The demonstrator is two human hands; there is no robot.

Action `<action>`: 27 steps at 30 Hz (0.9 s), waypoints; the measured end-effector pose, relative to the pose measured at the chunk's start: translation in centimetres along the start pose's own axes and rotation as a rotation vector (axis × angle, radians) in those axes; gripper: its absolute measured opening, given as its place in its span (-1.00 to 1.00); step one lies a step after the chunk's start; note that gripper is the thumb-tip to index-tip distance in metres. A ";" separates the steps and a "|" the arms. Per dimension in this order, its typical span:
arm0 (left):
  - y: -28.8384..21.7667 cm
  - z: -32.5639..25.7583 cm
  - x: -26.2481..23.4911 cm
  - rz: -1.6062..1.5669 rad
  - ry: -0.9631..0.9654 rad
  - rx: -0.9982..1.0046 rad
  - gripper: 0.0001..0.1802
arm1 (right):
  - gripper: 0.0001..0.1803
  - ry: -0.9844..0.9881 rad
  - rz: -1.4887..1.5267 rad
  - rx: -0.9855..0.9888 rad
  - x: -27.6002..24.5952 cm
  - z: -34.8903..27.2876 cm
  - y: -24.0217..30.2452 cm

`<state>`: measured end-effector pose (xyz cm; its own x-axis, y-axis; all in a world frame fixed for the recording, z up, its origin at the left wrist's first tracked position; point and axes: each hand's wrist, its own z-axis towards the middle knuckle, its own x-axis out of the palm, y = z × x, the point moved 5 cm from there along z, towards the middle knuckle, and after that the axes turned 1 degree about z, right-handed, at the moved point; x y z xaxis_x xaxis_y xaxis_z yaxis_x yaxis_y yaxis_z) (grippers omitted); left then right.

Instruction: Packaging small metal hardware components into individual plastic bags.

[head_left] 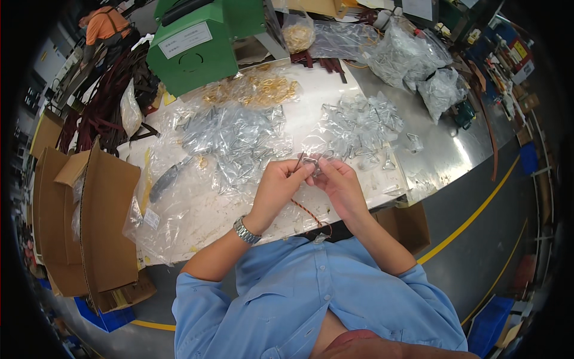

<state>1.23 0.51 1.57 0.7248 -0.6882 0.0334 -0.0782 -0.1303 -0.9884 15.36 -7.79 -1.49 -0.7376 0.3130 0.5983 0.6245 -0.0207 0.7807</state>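
Note:
Over the near part of the white worktop, both of my hands meet at the fingertips. My left hand [280, 185], with a metal watch on the wrist, pinches a thin dark rod-like piece [300, 159]; its exact kind is hard to make out. Closed beside it, my right hand [342, 184] holds a small silver metal buckle [310, 160], partly hidden by fingers. Below the hands, a twisted orange-and-black cord [308, 212] runs down toward my waist. Beyond them lie a heap of bagged silver metal buckles [230, 134] at left and another pile of them [365, 122] at right.
A green machine [194, 51] stands at the back left, with bagged gold-coloured metal parts [254, 87] before it. Dark straps [98, 107] and an open cardboard box [110, 221] are at left. Full plastic bags [406, 54] sit back right. Another person [107, 27] works far left.

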 end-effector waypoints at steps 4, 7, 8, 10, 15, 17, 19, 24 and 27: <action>-0.1 0.7 -0.2 0.096 0.061 0.161 -0.74 | -0.70 -0.021 -0.013 -0.045 0.4 0.0 0.7; -1.9 1.1 -2.3 0.046 0.026 0.144 -0.80 | -0.69 -0.074 -0.009 -0.074 0.8 -0.5 3.4; -2.1 1.1 -3.3 -0.018 -0.058 0.022 -0.79 | -0.68 -0.070 -0.026 -0.075 0.7 -0.7 4.1; -2.4 1.3 -3.3 -0.038 0.006 0.053 -0.78 | -0.68 0.022 -0.084 -0.025 0.0 -0.9 4.0; -2.3 0.6 -0.3 -0.185 0.330 0.020 -0.75 | -0.67 0.255 -0.176 0.152 1.3 -1.7 2.2; -1.4 0.7 0.2 -0.279 0.296 0.019 -0.78 | -0.69 0.288 -0.327 0.206 2.3 -2.2 2.4; -0.9 0.7 0.0 -0.264 0.273 -0.033 -0.83 | -0.65 0.321 -0.316 0.232 2.1 -2.1 2.0; -1.3 0.5 0.1 -0.238 0.246 0.048 -0.85 | -0.45 0.503 0.343 0.560 0.2 -2.2 0.2; -0.6 0.6 0.1 -0.261 0.276 0.058 -0.85 | -0.54 0.559 0.472 0.633 0.4 -2.9 -1.2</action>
<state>1.75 0.98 2.07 0.5032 -0.8043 0.3162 0.1291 -0.2918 -0.9477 13.59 -10.41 -1.68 -0.2882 -0.0968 0.9527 0.7899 0.5384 0.2937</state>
